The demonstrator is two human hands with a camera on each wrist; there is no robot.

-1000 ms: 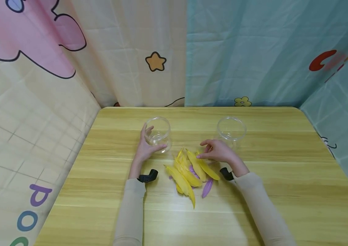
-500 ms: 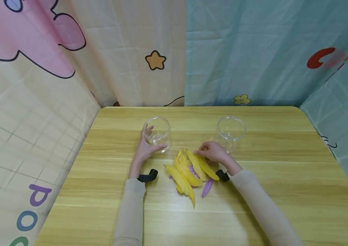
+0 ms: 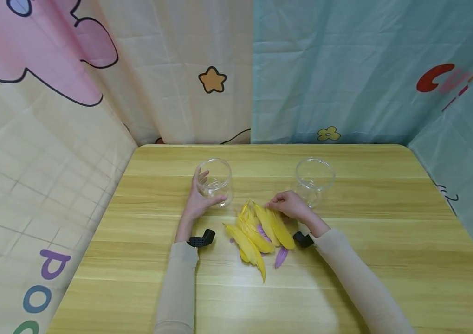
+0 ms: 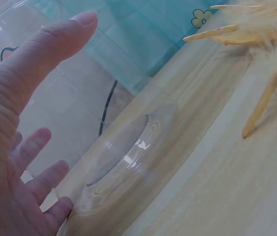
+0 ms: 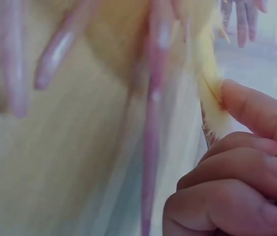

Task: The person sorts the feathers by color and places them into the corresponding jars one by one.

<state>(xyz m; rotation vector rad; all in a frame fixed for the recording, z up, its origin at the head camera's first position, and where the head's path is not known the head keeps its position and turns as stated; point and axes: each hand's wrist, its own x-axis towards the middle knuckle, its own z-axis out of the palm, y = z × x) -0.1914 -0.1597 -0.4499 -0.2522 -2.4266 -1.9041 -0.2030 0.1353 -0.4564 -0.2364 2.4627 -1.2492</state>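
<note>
My left hand [image 3: 196, 200] holds the left clear cup [image 3: 221, 183], which stands upright on the table. Its thumb lies along the near side while the fingers spread round the far side, as the left wrist view shows. Between thumb and index finger, my right hand [image 3: 291, 205] pinches the quill end of a yellow feather [image 5: 209, 98], its vane slanting down over the pile's right side. Several more yellow feathers [image 3: 249, 236] lie heaped between the hands. Purple feathers [image 3: 281, 256] show beneath them, and the pile hides how many there are.
A second clear cup [image 3: 314, 178] stands just behind my right hand. The wooden table [image 3: 386, 260] reaches back to printed curtains [image 3: 328, 69]. Each wrist wears a black camera [image 3: 203, 239] close to the table.
My right hand has moved left and down to the feathers' quill ends and now pinches one. That rightmost yellow feather has shifted slightly left. My left hand and both cups stay put.
</note>
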